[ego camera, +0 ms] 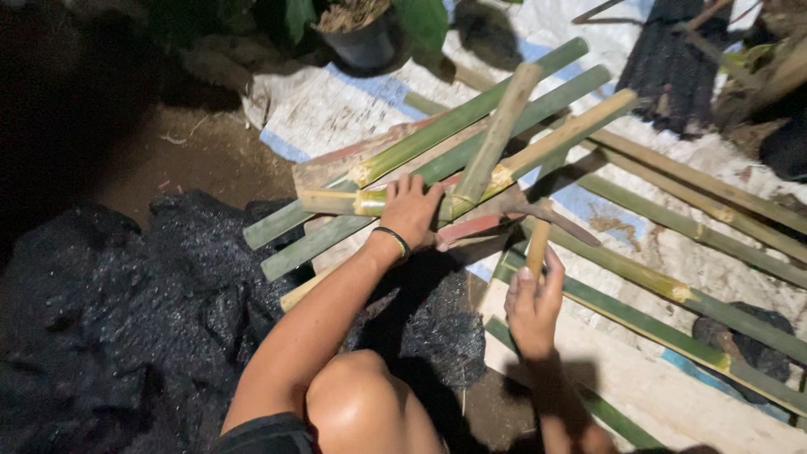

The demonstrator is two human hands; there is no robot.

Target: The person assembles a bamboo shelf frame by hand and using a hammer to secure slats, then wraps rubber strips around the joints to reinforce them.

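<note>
While your left hand [412,210] presses down with fingers spread over the crossing of the split bamboo strips [437,143], its grip is flat and open rather than closed around anything, pinning the pale strip [496,139] that stands up at an angle against the green ones lying across it. Your right hand [534,307] is wrapped shut around the wooden handle of a hammer [538,227], whose dark head sits just beside the joint, near the reddish board [466,229] underneath. Judging by this, you are in the middle of fastening: several strips are already laid over each other, but I cannot tell whether any nail is set. More green strips [672,294] lie loose to your right on the white woven sheet [336,109], well apart from the joint, so plenty looks left to do.
</note>
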